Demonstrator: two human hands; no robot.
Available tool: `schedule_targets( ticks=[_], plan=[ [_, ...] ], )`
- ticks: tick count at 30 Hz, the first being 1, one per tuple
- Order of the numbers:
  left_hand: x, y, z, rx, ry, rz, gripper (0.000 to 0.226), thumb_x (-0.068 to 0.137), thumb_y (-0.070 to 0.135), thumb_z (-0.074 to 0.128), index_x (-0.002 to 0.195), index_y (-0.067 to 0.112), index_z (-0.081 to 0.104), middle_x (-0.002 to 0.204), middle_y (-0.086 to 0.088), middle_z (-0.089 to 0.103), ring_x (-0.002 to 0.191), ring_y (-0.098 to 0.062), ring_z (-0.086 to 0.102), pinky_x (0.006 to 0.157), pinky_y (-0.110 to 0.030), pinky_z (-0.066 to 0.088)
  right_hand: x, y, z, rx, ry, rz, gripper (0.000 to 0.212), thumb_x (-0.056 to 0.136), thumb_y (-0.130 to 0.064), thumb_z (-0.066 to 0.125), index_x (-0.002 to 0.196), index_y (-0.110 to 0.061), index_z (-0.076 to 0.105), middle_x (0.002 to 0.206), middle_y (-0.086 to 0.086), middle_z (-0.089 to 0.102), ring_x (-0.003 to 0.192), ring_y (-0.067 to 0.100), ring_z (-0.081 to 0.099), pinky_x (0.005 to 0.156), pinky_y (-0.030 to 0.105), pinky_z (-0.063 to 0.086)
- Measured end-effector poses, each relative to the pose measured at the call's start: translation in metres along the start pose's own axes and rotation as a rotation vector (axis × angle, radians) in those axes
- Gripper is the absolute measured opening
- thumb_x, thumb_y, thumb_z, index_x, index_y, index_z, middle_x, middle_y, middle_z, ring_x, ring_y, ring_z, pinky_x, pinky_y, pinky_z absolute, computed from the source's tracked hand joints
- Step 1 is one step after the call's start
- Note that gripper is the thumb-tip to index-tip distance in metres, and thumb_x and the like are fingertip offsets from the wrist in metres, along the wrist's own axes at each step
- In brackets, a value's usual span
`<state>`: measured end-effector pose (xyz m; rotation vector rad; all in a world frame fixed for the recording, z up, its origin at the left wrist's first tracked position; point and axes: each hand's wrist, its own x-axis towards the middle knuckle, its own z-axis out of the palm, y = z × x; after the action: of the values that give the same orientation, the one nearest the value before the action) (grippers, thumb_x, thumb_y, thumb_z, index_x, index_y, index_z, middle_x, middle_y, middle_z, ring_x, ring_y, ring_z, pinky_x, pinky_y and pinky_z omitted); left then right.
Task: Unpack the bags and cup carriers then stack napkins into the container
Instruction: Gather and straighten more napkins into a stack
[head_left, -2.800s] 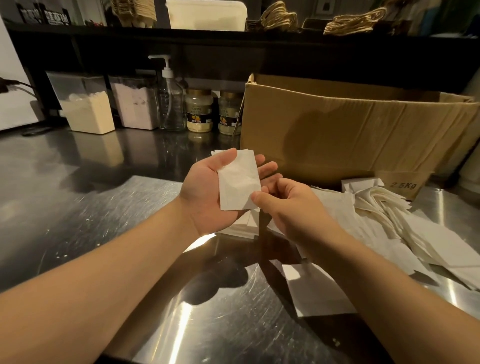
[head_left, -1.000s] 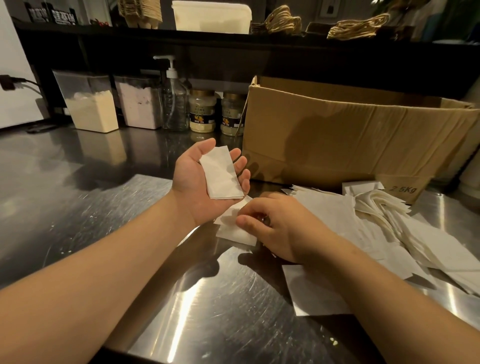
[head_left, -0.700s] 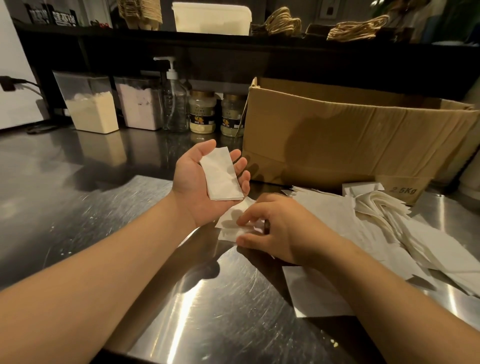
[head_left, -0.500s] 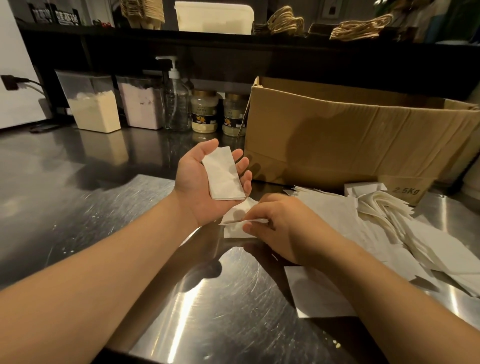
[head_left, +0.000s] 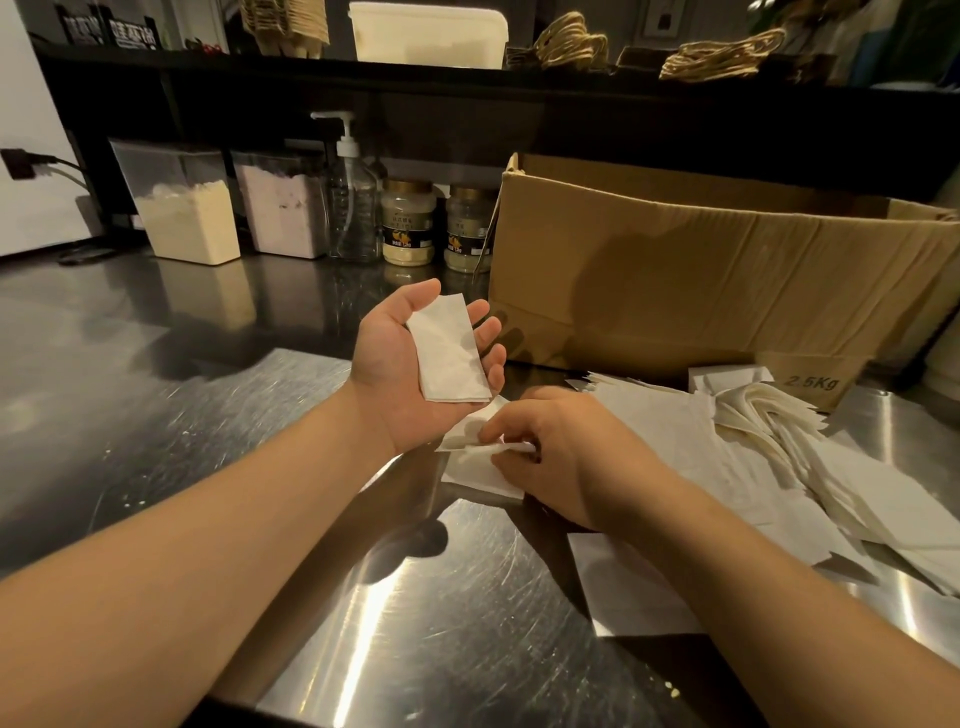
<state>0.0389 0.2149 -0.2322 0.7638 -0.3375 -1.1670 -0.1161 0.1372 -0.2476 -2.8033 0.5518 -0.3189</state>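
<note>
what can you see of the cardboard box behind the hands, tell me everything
The cardboard box is plain brown corrugated card, wide and low, standing upright on the steel counter at the back right. Its top is open; nothing inside shows from this angle. The front wall is creased and bowed, with shadows across it. A flap at its lower right reads "2.5Kg". White napkins lie heaped against its base, and two jars stand just to its left.

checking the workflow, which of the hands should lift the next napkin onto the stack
Right hand: it already pinches a loose napkin on the counter. The left hand lies palm up, cradling the napkin stack.
</note>
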Motion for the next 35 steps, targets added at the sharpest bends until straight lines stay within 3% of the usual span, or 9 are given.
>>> schedule_targets(
  ticks=[5, 8, 12, 15, 18, 22, 27, 32, 35],
  plan=[
    [0.0, 0.002, -0.002, 0.015, 0.005, -0.017, 0.057, 0.09, 0.048, 0.054, 0.134, 0.012, 0.063, 0.105, -0.01, 0.069, 0.087, -0.025, 0.063, 0.082, -0.036, 0.051, -0.004, 0.002, -0.001, 0.07, 0.129, -0.007, 0.022, 0.097, -0.031, 0.064, 0.118, -0.033, 0.069, 0.11, -0.013, 0.062, 0.097, 0.007, 0.055, 0.073, 0.014, 0.043],
    [-0.002, 0.005, -0.001, 0.074, -0.004, -0.037, 0.059, 0.093, 0.05, 0.052, 0.138, 0.013, 0.061, 0.111, -0.01, 0.068, 0.092, -0.025, 0.063, 0.088, -0.039, 0.051, -0.009, 0.001, -0.008, 0.42, 0.28, -0.002, 0.005, 0.093, -0.028, 0.066, 0.098, -0.028, 0.067, 0.096, -0.014, 0.064, 0.09, 0.007, 0.06, 0.072, 0.016, 0.049],
    [-0.005, 0.006, 0.001, 0.219, -0.031, -0.074, 0.062, 0.092, 0.05, 0.053, 0.141, 0.013, 0.058, 0.128, -0.015, 0.064, 0.115, -0.03, 0.061, 0.1, -0.047, 0.051, -0.012, 0.0, -0.015, 0.872, 0.297, 0.049, 0.008, 0.093, -0.019, 0.062, 0.094, -0.018, 0.069, 0.095, -0.002, 0.071, 0.094, 0.013, 0.068, 0.077, 0.027, 0.06],
    [-0.007, 0.003, 0.003, 0.392, -0.078, -0.137, 0.064, 0.093, 0.058, 0.048, 0.142, 0.019, 0.057, 0.136, -0.015, 0.064, 0.118, -0.033, 0.062, 0.1, -0.05, 0.051, -0.011, -0.002, -0.018, 1.039, 0.299, 0.107, 0.014, 0.098, -0.013, 0.058, 0.094, -0.018, 0.07, 0.093, -0.002, 0.073, 0.09, 0.011, 0.069, 0.069, 0.022, 0.056],
    [-0.007, 0.001, 0.003, 0.464, -0.081, -0.169, 0.058, 0.099, 0.062, 0.039, 0.131, 0.022, 0.065, 0.117, -0.01, 0.073, 0.104, -0.03, 0.069, 0.09, -0.045, 0.054, -0.01, -0.004, -0.019, 1.044, 0.345, 0.151, 0.014, 0.1, -0.014, 0.058, 0.099, -0.016, 0.071, 0.089, -0.004, 0.072, 0.074, -0.001, 0.066, 0.058, 0.012, 0.05],
    [-0.007, -0.002, 0.002, 0.458, -0.163, -0.236, 0.068, 0.097, 0.072, 0.03, 0.119, 0.024, 0.074, 0.112, -0.011, 0.075, 0.097, -0.03, 0.074, 0.087, -0.045, 0.059, -0.009, -0.004, -0.017, 1.015, 0.385, 0.196, 0.01, 0.1, -0.023, 0.06, 0.105, -0.024, 0.069, 0.101, -0.005, 0.071, 0.09, 0.013, 0.068, 0.058, 0.018, 0.055],
    [-0.004, -0.003, 0.0, 0.44, -0.267, -0.308, 0.08, 0.091, 0.082, 0.028, 0.139, 0.026, 0.059, 0.126, -0.013, 0.069, 0.114, -0.036, 0.067, 0.101, -0.053, 0.052, -0.008, -0.003, -0.017, 0.997, 0.434, 0.212, 0.014, 0.099, -0.02, 0.061, 0.113, -0.023, 0.065, 0.107, -0.007, 0.067, 0.093, 0.011, 0.065, 0.055, 0.014, 0.053],
    [-0.009, -0.003, 0.002, 0.514, -0.26, -0.288, 0.058, 0.082, 0.059, 0.054, 0.129, 0.026, 0.058, 0.102, -0.011, 0.076, 0.094, -0.032, 0.074, 0.087, -0.047, 0.06, -0.004, -0.001, -0.013, 0.975, 0.516, 0.226, 0.021, 0.096, -0.022, 0.067, 0.113, -0.025, 0.056, 0.108, -0.01, 0.063, 0.095, 0.012, 0.065, 0.062, 0.015, 0.056],
    [-0.011, -0.003, 0.003, 0.527, -0.214, -0.288, 0.051, 0.084, 0.053, 0.055, 0.126, 0.025, 0.058, 0.096, -0.01, 0.076, 0.09, -0.029, 0.073, 0.089, -0.046, 0.058, -0.004, -0.001, -0.011, 0.949, 0.573, 0.243, 0.011, 0.098, -0.024, 0.063, 0.108, -0.022, 0.059, 0.103, -0.008, 0.063, 0.093, 0.013, 0.064, 0.06, 0.012, 0.054]
  ],
)
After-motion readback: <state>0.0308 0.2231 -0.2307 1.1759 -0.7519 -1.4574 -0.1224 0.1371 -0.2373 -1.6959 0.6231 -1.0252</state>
